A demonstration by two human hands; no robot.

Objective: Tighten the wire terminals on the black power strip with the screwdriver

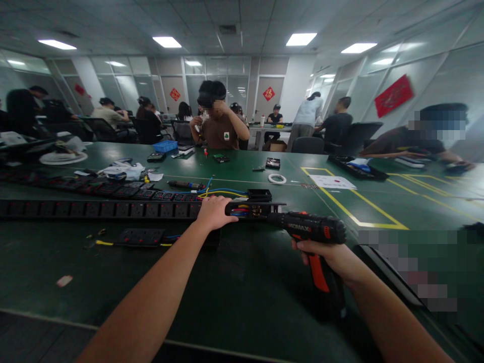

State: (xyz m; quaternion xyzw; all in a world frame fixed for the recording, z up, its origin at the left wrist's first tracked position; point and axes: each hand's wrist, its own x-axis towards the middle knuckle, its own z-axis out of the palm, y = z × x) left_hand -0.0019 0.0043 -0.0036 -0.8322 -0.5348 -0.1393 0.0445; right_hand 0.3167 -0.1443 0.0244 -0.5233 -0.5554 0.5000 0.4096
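Note:
A long black power strip (117, 209) lies across the green table, with a row of sockets along it. My left hand (215, 213) is closed over its right part, next to an open section where coloured wires (239, 212) show. In my right hand (321, 252) is a black and orange cordless drill (313, 228), gripped by the handle. The drill's nose points left, at the right end of the strip; whether its tip touches is too small to tell. Below the strip lies a short socket module (141, 237) with yellow and blue wires.
More socket strips (113, 189) lie behind. A screwdriver-like black tool (185, 185), a white roll (277, 179), a blue basket (165, 146) and a paper sheet (333, 182) are farther back. A person (219, 126) sits opposite; another (416, 136) works at right.

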